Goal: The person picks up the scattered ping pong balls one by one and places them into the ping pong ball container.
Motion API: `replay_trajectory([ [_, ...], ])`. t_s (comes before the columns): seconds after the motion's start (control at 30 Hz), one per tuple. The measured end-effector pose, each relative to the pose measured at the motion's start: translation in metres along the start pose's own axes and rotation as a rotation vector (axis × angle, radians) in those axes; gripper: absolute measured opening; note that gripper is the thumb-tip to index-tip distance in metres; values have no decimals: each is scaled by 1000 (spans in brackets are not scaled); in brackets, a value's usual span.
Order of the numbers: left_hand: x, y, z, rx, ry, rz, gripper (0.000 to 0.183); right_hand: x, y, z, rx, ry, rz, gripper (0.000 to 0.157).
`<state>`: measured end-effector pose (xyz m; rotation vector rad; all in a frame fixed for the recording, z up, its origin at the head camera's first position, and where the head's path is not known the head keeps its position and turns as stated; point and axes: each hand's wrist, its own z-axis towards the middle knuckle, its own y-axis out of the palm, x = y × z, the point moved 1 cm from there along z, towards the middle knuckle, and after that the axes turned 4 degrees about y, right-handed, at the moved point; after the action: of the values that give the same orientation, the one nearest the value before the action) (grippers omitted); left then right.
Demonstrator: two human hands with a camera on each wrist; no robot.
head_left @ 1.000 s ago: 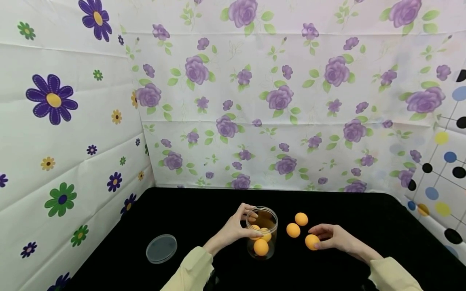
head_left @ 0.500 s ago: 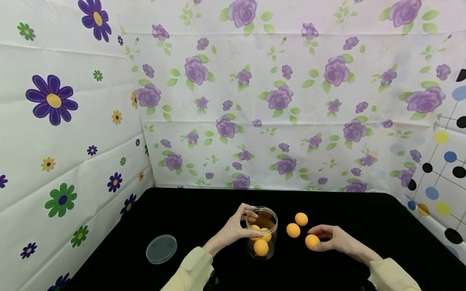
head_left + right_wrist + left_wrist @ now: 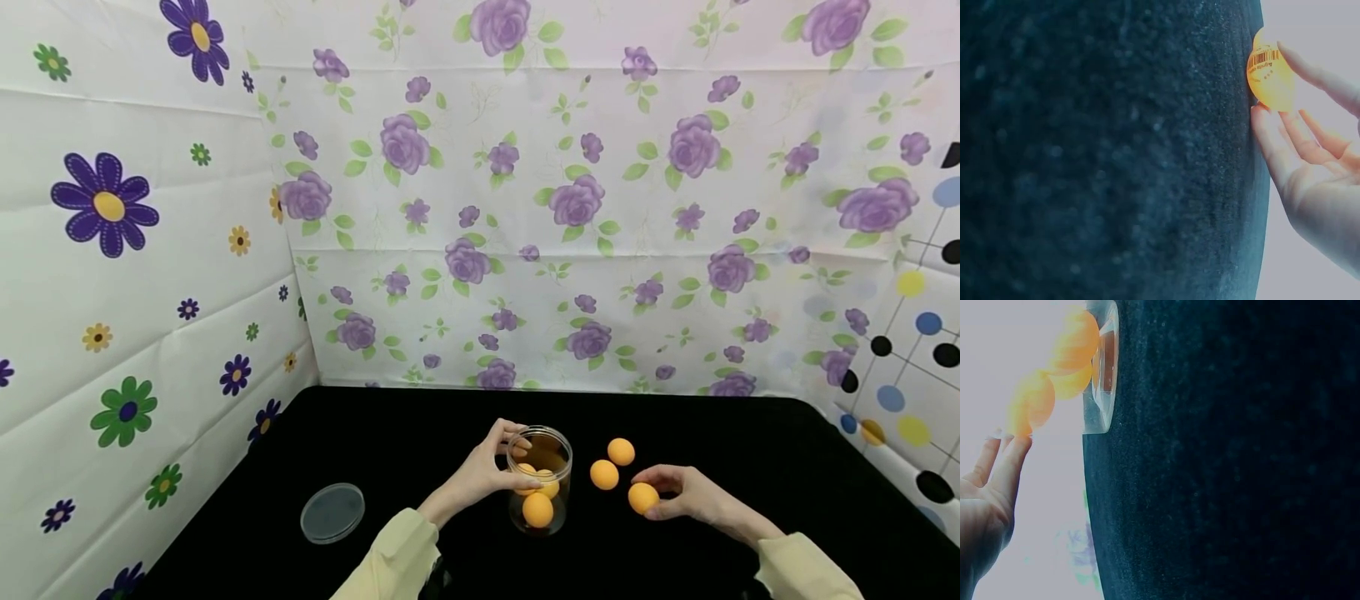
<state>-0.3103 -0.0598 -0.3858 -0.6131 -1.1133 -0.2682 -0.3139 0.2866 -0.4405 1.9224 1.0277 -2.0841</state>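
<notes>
Because the ball (image 3: 642,498) the right hand (image 3: 688,493) pinches is round, it could slip and roll. If the left hand (image 3: 483,468), curled round the jar (image 3: 560,511), jerks, that may tip.

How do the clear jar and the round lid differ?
The clear jar is tall and stands; the round lid is shallow and lies flat on the black table. The jar holds orange balls and is gripped by the left hand; the lid lies untouched. Both have a circular outline.
</notes>
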Motion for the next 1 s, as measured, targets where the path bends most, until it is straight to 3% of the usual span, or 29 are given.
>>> replay_trajectory([
  [0.6,1,-1,-1,-9,-4,8,60,-5,-2,-1,63,38,14,44],
  [1.0,-34,-2,7,13,-2,29,60,-8,-2,-1,78,39,39,45],
])
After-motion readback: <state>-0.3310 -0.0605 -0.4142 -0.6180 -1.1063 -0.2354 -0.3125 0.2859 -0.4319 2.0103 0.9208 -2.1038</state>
